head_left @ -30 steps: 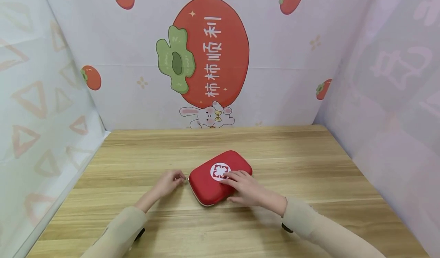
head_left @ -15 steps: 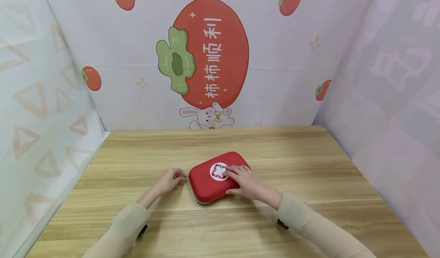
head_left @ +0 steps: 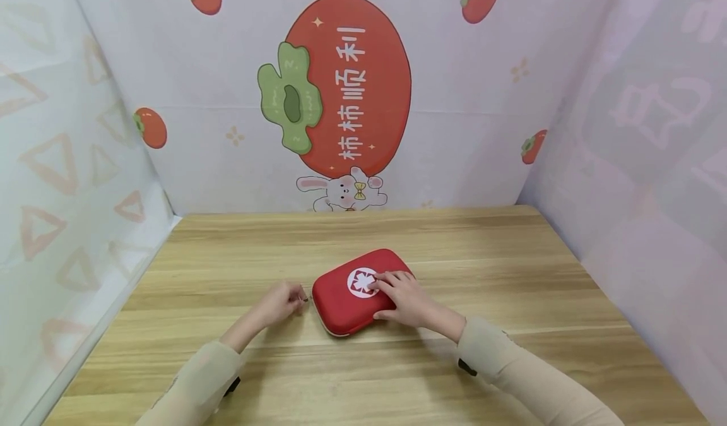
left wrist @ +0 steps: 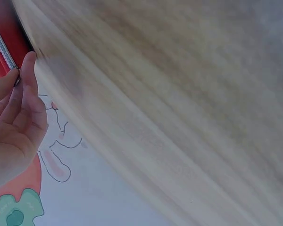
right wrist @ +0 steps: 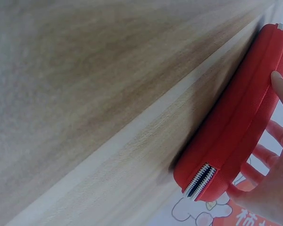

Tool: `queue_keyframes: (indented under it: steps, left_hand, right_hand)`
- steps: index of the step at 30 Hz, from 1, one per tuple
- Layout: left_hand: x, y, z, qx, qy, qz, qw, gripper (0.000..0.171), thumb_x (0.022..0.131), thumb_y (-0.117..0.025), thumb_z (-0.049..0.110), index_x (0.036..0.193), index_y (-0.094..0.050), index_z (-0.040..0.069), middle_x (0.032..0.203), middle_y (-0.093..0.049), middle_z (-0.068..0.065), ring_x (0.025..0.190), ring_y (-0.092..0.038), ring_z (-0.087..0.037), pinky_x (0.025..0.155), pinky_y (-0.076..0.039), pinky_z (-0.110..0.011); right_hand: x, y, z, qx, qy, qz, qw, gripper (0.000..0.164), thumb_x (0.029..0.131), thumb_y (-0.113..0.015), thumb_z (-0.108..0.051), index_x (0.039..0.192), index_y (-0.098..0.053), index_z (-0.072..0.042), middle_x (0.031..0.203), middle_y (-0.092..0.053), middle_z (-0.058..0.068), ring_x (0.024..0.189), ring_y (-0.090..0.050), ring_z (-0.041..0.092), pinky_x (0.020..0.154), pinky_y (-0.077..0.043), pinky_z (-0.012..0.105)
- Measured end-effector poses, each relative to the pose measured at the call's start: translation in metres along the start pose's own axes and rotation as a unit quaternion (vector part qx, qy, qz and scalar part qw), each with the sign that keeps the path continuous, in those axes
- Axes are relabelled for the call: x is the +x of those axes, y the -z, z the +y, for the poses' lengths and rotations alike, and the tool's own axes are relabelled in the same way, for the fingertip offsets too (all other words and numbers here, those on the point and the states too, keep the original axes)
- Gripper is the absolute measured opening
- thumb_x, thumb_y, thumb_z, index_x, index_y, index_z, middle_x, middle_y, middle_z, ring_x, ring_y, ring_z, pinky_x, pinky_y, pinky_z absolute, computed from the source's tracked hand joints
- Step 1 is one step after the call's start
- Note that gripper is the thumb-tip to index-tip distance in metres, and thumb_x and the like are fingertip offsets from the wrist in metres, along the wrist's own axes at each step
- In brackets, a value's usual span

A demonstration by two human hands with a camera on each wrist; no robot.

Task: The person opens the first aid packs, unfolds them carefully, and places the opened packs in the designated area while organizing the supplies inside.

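Note:
A red zippered case (head_left: 342,303) with a white round emblem on its lid lies flat at mid-table, turned slightly. My left hand (head_left: 279,304) is at its left end. Thumb and fingers there pinch a small zipper pull (left wrist: 17,77), where the silver zipper teeth (left wrist: 2,44) end in the left wrist view. My right hand (head_left: 406,300) holds the case's right part, fingers over the lid and thumb against the near side. In the right wrist view, the zipper (right wrist: 200,181) at one end shows two separate rows of teeth with a dark gap between. The case's contents are hidden.
The wood-grain table (head_left: 352,382) reaches back to a white cloth backdrop (head_left: 227,66) printed with persimmons and a rabbit. Pale printed cloths (head_left: 74,180) hang at both sides. Both sleeves are beige, with dark devices at the wrists.
The case has turned slightly and its near edge has shifted a little away from me. My right hand has moved slightly along with it. My left hand stays at the zipper pull.

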State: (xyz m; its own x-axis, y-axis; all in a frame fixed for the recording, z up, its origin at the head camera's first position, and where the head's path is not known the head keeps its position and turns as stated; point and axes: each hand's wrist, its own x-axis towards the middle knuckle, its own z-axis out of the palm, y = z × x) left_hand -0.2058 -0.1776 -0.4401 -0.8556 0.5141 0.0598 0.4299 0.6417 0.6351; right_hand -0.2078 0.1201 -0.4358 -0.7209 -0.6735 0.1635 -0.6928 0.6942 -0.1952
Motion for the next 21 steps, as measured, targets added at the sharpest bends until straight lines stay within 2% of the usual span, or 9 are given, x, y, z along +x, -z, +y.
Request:
queue_keyframes:
  steps: [4, 7, 10, 14, 21]
  left_hand:
    - [-0.008, -0.005, 0.009, -0.011, -0.028, -0.032, 0.999, 0.012, 0.075, -0.048, -0.013, 0.076, -0.057, -0.004, 0.06, -0.059, -0.006, 0.053, -0.052, -0.009, 0.045, -0.043, -0.016]
    - [-0.013, -0.009, 0.015, -0.012, -0.047, -0.038, 0.9981, 0.013, 0.074, -0.049, -0.013, 0.074, -0.057, -0.003, 0.06, -0.059, -0.006, 0.054, -0.053, -0.008, 0.045, -0.043, -0.015]
    - [-0.018, -0.013, 0.022, -0.021, -0.054, -0.042, 0.9974, 0.013, 0.074, -0.05, -0.014, 0.074, -0.058, -0.004, 0.061, -0.059, -0.006, 0.054, -0.054, -0.008, 0.046, -0.044, -0.015]
    - [-0.023, -0.018, 0.029, -0.037, -0.047, -0.058, 0.9965, 0.011, 0.075, -0.051, -0.012, 0.077, -0.058, -0.004, 0.062, -0.06, -0.004, 0.056, -0.054, -0.008, 0.048, -0.045, -0.016]
    - [-0.028, -0.023, 0.038, -0.029, -0.061, -0.067, 0.9955, 0.01, 0.076, -0.053, -0.011, 0.079, -0.058, -0.004, 0.061, -0.061, -0.005, 0.056, -0.057, -0.009, 0.049, -0.046, -0.015]
  right_hand:
    - [0.001, 0.0, -0.001, -0.011, -0.003, -0.002, 1.0, 0.053, 0.077, -0.062, -0.046, 0.119, -0.052, -0.016, 0.124, -0.045, 0.006, 0.111, -0.04, 0.025, 0.099, -0.031, 0.043]
    - [0.001, -0.001, -0.001, -0.015, -0.007, -0.003, 1.0, 0.053, 0.076, -0.062, -0.046, 0.119, -0.053, -0.016, 0.123, -0.046, 0.006, 0.11, -0.04, 0.024, 0.099, -0.031, 0.043]
    - [0.002, -0.001, -0.001, -0.014, -0.006, 0.001, 1.0, 0.052, 0.076, -0.063, -0.045, 0.118, -0.053, -0.016, 0.121, -0.047, 0.006, 0.109, -0.04, 0.025, 0.099, -0.032, 0.043]
    - [0.002, -0.001, -0.002, -0.014, -0.006, 0.004, 1.0, 0.051, 0.076, -0.063, -0.045, 0.116, -0.054, -0.016, 0.119, -0.047, 0.006, 0.107, -0.04, 0.024, 0.098, -0.032, 0.043]
    - [0.002, -0.001, -0.003, -0.017, -0.009, -0.001, 1.0, 0.051, 0.076, -0.062, -0.047, 0.116, -0.053, -0.016, 0.119, -0.047, 0.005, 0.107, -0.04, 0.024, 0.098, -0.032, 0.043]
